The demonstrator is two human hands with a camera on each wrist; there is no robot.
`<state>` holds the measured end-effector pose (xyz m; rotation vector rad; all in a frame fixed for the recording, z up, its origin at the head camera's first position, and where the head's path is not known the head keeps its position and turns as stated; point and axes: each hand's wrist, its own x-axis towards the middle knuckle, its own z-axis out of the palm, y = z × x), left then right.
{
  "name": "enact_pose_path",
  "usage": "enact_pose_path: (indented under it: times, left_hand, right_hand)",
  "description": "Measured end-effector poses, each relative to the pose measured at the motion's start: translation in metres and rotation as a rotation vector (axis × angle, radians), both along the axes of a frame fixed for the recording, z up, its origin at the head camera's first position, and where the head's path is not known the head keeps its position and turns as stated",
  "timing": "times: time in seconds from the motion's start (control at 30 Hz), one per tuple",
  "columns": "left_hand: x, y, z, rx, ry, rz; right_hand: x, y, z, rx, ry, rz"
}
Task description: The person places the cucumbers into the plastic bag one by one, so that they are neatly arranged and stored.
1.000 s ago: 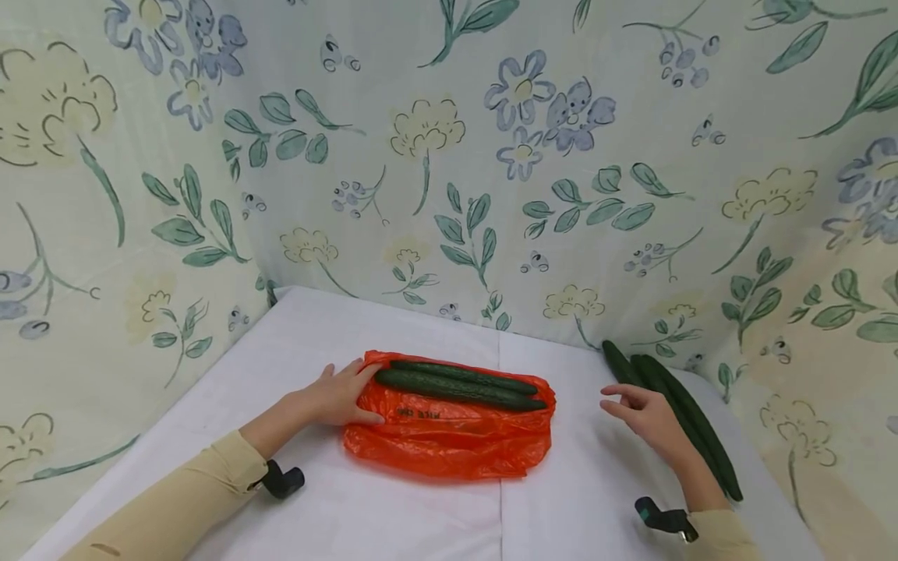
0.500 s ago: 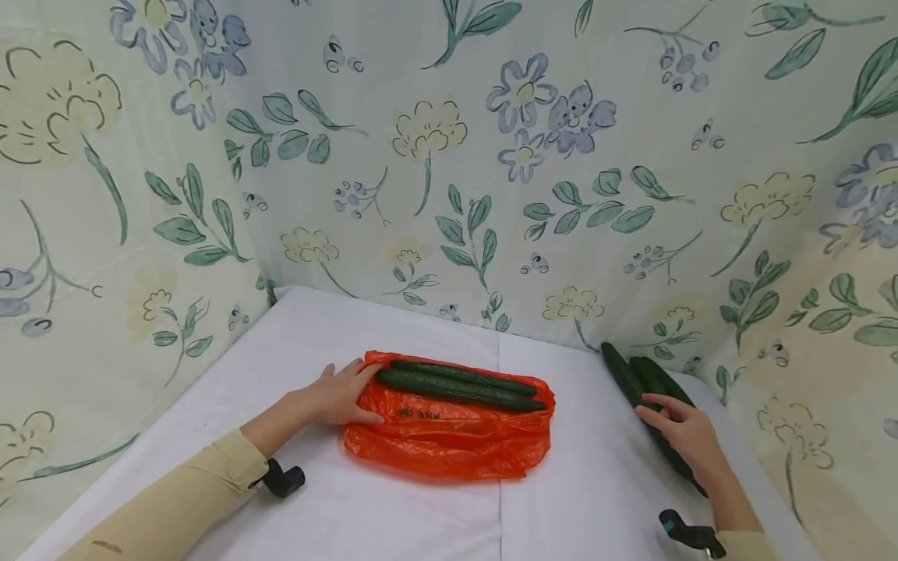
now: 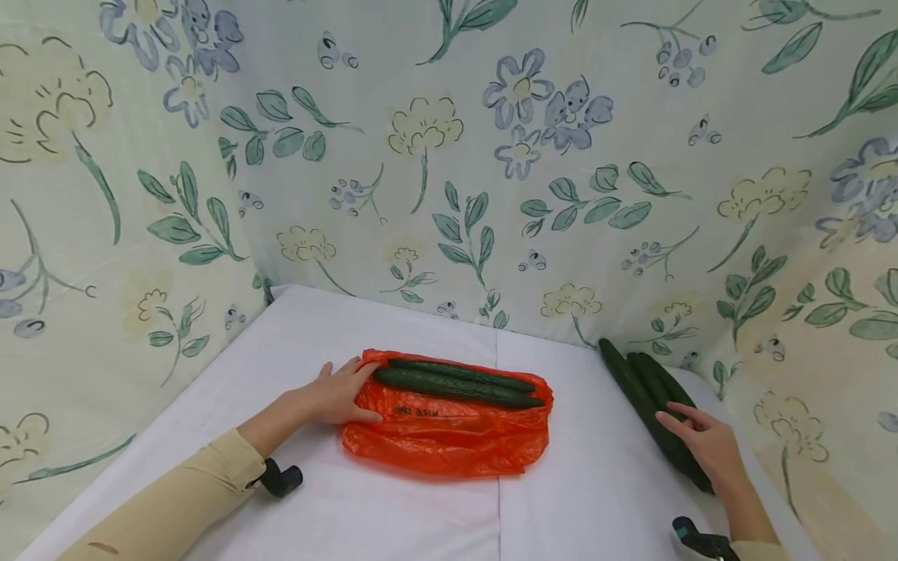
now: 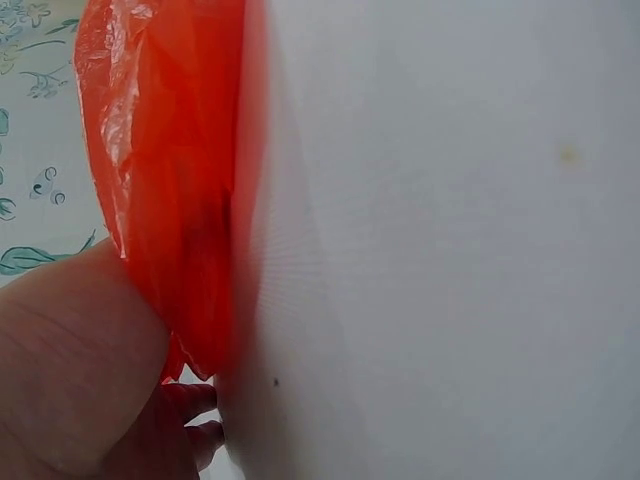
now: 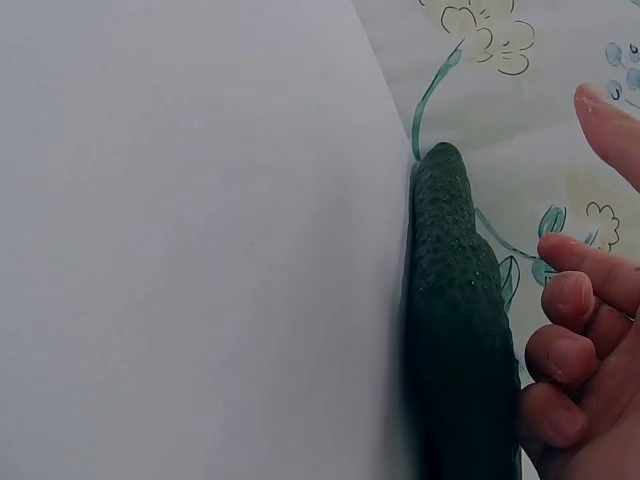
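Note:
At the left end of a red plastic bag, my left hand rests with thumb and fingers spread. The left wrist view shows the side of the bag and two fingertips by the white cloth. Two long dark green cucumbers lie side by side on the bag, their left ends beside my left fingers. My right hand is over the lower half of the cucumbers on the right, fingers loosely bent. In the right wrist view, its fingers are beside a cucumber, gripping nothing.
A white cloth with a crease down its middle covers the table. Behind and on both sides hangs a floral curtain. The tops of the right-hand cucumbers reach close to the curtain.
My right hand has moved right and toward me, from beside the right-hand cucumbers to over them. The left hand, the bag and its cucumbers have stayed in place.

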<state>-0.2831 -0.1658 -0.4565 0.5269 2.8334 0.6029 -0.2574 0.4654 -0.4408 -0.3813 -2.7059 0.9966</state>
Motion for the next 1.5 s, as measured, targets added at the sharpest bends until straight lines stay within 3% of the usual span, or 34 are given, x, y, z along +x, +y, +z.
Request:
enact_pose_path:
  times: [0.3, 0.6, 0.83, 1.1, 1.3, 1.5]
  left_hand:
    - [0.0, -0.002, -0.003, 0.005, 0.014, -0.001]
    - [-0.001, -0.002, -0.007, 0.004, 0.006, 0.011]
    - [0.001, -0.001, -0.006, -0.002, 0.001, 0.005]
    - [-0.001, 0.001, -0.008, 0.004, 0.001, -0.002]
    - [-0.003, 0.0, -0.009, 0.002, 0.005, 0.014]
    - [-0.003, 0.0, -0.007, 0.0, 0.002, 0.007]
  right_hand:
    - [-0.004, -0.002, 0.0, 0.036, -0.119, -0.069]
    - [-0.007, -0.004, 0.004, 0.024, -0.29, -0.029]
    - [-0.009, 0.001, 0.001, 0.047, -0.293, 0.009]
    - [-0.002, 0.007, -0.002, -0.231, -0.325, 0.018]
    - [-0.003, 0.001, -0.006, -0.181, -0.361, -0.046]
    - [-0.004, -0.006, -0.01, -0.191, -0.389, -0.026]
